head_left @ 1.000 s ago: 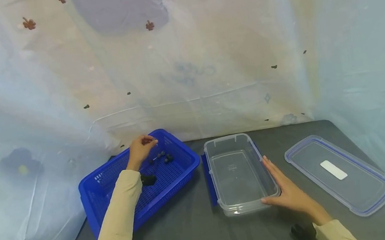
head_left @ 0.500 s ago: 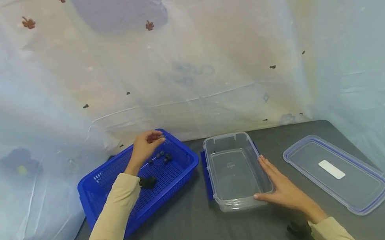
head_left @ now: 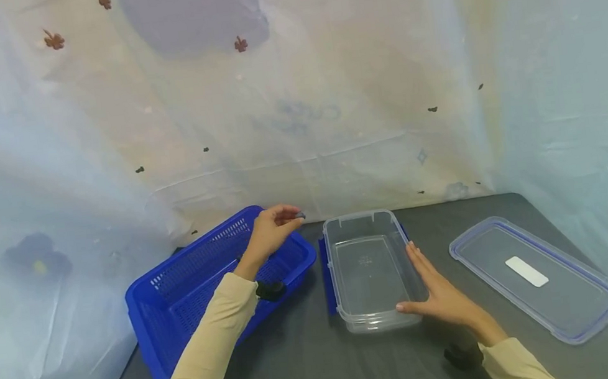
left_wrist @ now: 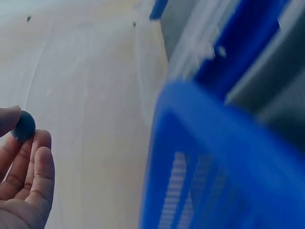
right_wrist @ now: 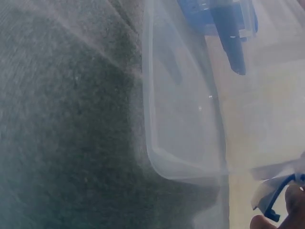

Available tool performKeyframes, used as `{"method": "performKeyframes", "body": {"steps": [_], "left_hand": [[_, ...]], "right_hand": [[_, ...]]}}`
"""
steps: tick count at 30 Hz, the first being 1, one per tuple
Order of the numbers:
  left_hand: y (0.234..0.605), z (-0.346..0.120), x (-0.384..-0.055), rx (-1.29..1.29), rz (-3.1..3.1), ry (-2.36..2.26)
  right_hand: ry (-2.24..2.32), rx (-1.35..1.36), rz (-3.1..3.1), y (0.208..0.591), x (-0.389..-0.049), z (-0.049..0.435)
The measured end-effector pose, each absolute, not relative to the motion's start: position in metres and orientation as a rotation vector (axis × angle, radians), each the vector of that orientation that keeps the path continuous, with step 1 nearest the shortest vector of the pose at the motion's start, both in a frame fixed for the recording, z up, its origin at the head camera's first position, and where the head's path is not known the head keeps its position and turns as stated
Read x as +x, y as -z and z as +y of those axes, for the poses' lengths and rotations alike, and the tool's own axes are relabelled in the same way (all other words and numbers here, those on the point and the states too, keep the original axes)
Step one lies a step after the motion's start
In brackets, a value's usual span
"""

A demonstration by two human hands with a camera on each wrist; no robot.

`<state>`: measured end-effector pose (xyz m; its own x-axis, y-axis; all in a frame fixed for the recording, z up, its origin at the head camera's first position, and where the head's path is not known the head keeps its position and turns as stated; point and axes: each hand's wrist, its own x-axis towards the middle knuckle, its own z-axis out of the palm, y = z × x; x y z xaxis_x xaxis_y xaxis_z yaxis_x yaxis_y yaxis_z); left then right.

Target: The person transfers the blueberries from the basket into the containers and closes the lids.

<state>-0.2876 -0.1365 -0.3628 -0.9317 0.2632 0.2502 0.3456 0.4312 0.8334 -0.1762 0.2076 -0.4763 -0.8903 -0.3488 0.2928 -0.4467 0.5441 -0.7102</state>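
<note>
My left hand point(head_left: 271, 234) pinches a blueberry point(left_wrist: 25, 126) between thumb and fingertips, above the far right end of a blue perforated plastic basket point(head_left: 149, 338). In the left wrist view the basket's rim lies to the right of the hand, apart from the berry. My left hand and wrist hide most of the basket's right end in the head view. My right hand point(head_left: 440, 299) rests against the near right corner of a clear plastic food container point(head_left: 375, 322), fingers extended along its side and thumb at its front. No contents show inside the container.
A clear lid point(head_left: 569, 290) with a blue seal and a white label lies on the dark grey table point(head_left: 302, 371) to the right. Blue side clips point(head_left: 328, 280) hang from the container. A patterned sheet point(head_left: 293, 91) surrounds the table behind and beside.
With the blueberry, my left hand has moved right, from over the basket's middle to its far right end. The container has shifted slightly left under my right hand.
</note>
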Motion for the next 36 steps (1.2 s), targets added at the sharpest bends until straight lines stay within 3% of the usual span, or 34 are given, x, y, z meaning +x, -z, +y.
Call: {"method": "performKeyframes", "body": {"steps": [8,18,36], "left_hand": [[0.375,-0.074,-0.299,-0.541,-2.455,1.777],[0.407,-0.002,-0.31,-0.179,-2.379,1.973],[0.457,0.057,-0.317,0.042,-2.372,2.005]], "right_hand": [[-1.307,0.667,-2.662,0.481,-0.175,0.21],[-1.412,0.69,-2.625,0.48,-0.172,0.208],[-1.47,0.662,-2.578,0.484,-0.175,0.204]]}}
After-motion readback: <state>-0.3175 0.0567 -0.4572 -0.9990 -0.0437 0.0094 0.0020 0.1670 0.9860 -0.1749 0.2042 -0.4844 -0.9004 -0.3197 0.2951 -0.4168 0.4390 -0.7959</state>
